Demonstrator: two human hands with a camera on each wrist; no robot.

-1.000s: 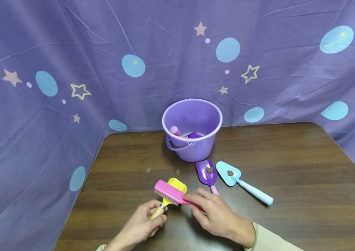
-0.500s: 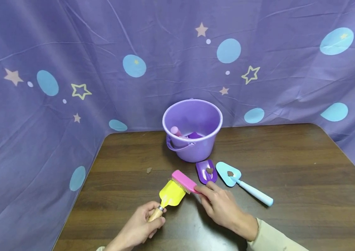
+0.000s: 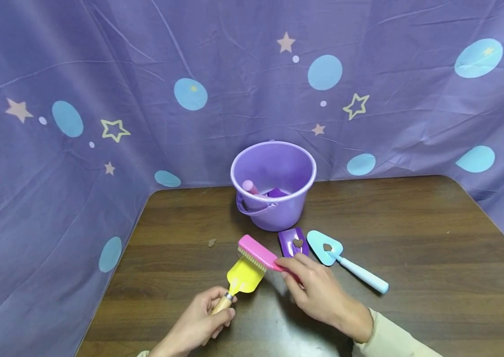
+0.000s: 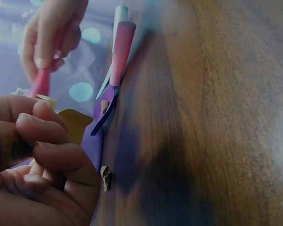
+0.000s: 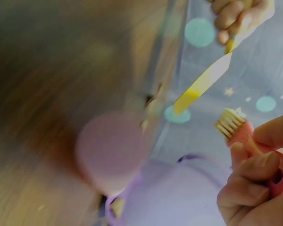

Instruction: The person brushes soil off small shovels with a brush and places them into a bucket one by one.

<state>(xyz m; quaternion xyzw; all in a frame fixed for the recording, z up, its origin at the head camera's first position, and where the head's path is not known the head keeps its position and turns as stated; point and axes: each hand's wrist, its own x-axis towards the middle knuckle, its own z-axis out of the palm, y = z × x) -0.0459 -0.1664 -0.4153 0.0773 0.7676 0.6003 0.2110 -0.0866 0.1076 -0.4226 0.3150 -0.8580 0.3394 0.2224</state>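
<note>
My left hand [image 3: 200, 317] grips the wooden handle of a small yellow shovel [image 3: 245, 280], its blade pointing away from me. My right hand [image 3: 323, 295] holds a pink brush [image 3: 256, 250] by its handle. In the head view the bristles overlap the blade's far edge; in the right wrist view the bristles [image 5: 229, 123] stand apart from the yellow blade [image 5: 203, 89]. On the table, a purple shovel [image 3: 286, 240] carries a brown fragment [image 3: 298, 243]; my right hand covers its handle in the head view. Another brown fragment [image 3: 212, 242] lies left of the brush.
Behind the tools stands a purple bucket [image 3: 283, 213] with a pink-handled item [image 3: 249, 187] and something purple inside. To the right lies a light blue trowel [image 3: 361, 275] with a brown fragment on it. A patterned purple curtain [image 3: 243, 119] borders the wooden table [image 3: 412, 223].
The pink brush has moved from across the yellow blade to its far edge, rising slightly. My right hand has shifted right and away. My left hand has barely moved.
</note>
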